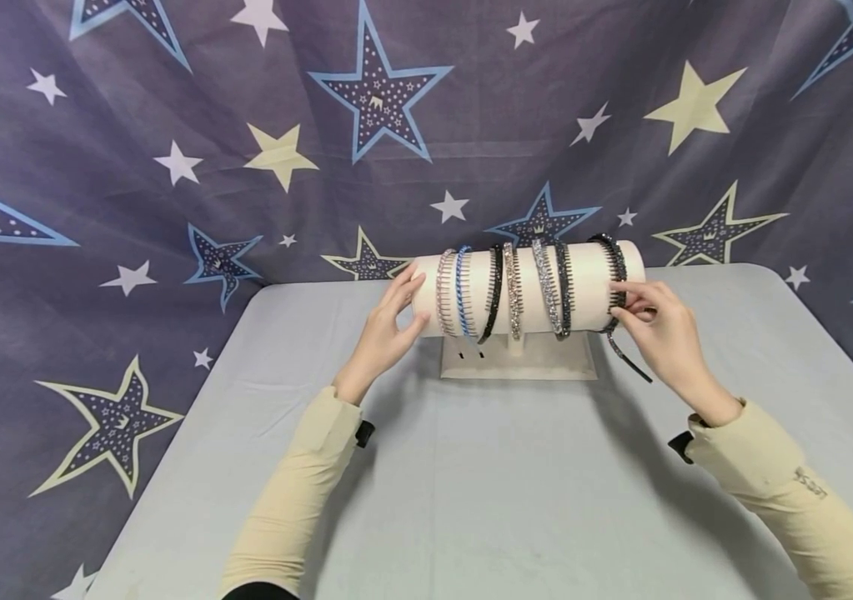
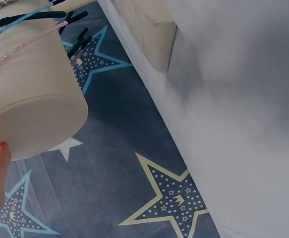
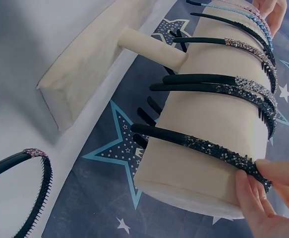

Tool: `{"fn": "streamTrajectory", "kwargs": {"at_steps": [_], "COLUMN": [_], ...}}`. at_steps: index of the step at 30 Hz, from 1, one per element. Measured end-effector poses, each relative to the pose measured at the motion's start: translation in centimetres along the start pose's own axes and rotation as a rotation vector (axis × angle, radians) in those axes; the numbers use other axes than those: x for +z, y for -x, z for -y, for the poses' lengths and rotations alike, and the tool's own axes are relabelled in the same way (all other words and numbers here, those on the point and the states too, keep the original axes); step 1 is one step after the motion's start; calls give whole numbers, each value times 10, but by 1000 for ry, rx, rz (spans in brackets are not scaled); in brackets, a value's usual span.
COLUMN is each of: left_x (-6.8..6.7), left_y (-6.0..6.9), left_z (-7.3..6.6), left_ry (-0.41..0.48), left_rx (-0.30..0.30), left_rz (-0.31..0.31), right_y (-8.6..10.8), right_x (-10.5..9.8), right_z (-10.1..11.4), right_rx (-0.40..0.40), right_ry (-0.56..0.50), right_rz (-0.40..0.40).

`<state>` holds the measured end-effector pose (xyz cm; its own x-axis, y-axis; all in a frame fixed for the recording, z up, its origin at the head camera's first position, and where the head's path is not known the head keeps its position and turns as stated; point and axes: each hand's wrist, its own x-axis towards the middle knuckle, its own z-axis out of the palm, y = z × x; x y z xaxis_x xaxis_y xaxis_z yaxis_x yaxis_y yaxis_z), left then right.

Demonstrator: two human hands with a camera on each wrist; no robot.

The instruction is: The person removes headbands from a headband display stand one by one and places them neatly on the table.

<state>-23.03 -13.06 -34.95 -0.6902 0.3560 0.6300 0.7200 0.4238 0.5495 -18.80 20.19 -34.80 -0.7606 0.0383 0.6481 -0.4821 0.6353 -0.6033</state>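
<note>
A cream padded roll [image 1: 593, 279] lies level on its stand, with several toothed, glittery headbands round it. My right hand [image 1: 662, 333] pinches the black sparkly headband [image 3: 208, 148] at the roll's right end between thumb and fingers. At the opposite end, my left hand [image 1: 384, 329] touches the roll with loosely spread fingers; in the left wrist view its fingertips [image 2: 3, 151] rest by the round end face. Between the hands sit a pink headband [image 1: 444, 292], a blue headband [image 1: 464, 292], a black one [image 1: 495, 292], a rose-gold one [image 1: 512, 292] and a silver one [image 1: 546, 287].
The stand's flat base [image 1: 471, 365] rests on a pale cloth-covered table [image 1: 426, 500]. Another headband [image 3: 44, 183] lies loose on the table by the roll's right end. A dark curtain with stars [image 1: 471, 117] hangs behind the table.
</note>
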Motion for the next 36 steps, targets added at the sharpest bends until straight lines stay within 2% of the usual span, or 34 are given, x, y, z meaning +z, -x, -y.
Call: {"fn": "streamTrajectory", "kwargs": {"at_steps": [2, 6, 19, 36], "left_x": [2, 2, 2, 2], "left_y": [1, 2, 2, 2], "left_z": [10, 15, 15, 15], "left_ry": [1, 9, -10, 1], "left_rx": [4, 10, 3, 2], "left_rz": [-3, 0, 10, 12], "right_y": [0, 1, 2, 4], "right_x": [0, -2, -10, -19], "right_z": [-1, -2, -7, -10], "right_rx": [4, 11, 29, 54], "right_ry": [-4, -11, -34, -9], "right_rz": [-2, -7, -24, -35]}}
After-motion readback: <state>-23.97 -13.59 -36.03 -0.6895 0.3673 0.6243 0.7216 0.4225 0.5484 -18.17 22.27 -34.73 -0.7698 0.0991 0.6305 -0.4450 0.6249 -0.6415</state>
